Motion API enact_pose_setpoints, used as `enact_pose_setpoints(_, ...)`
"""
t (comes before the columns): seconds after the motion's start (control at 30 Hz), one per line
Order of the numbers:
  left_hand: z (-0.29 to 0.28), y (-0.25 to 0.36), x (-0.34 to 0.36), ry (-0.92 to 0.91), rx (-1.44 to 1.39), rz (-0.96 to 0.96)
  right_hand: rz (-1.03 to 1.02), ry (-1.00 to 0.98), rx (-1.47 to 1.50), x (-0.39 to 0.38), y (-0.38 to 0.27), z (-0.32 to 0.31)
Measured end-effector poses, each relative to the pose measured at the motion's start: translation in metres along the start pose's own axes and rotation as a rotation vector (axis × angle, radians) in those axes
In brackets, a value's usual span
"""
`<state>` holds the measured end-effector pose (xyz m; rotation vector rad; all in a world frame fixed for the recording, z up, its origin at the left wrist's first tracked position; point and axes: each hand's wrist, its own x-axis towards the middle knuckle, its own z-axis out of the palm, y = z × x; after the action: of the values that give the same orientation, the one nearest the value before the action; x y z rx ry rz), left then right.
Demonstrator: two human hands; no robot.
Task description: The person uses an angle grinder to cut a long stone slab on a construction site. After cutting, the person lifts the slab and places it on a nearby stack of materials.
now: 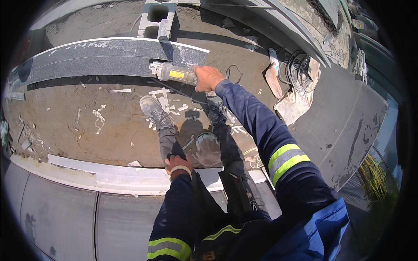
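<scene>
We have the right hand (208,78) wrapped round the grinder (176,74), its head at the grey strip's (104,56) near edge. Left hand (179,165) rests on the left leg (168,140), likely bracing; can't tell its closure. Concrete block (164,27) beyond the strip probably props it. Nearside dirt (61,111) leaves room leftward.

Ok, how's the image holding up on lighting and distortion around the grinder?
Head view: hard sunlight, a dark shadow along the grey slab's near edge; head view: pale ledge very bright; head view: fisheye bends the slab and blackens the corners; head view: grinder's outline clear, its disc indistinct.
</scene>
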<state>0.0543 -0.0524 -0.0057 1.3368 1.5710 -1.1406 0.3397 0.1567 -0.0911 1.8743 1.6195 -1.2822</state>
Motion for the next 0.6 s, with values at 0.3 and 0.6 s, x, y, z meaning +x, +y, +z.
enact_pose_setpoints(0.3, 0.007, 0.002, 0.0, -0.002, -0.02, -0.027, -0.039, 0.055, -0.016, 0.033, -0.016, 0.017)
enact_pose_setpoints(0.6, 0.01, -0.004, 0.001, 0.004, -0.033, -0.003, 0.005, 0.018, -0.053, 0.004, 0.001, 0.008)
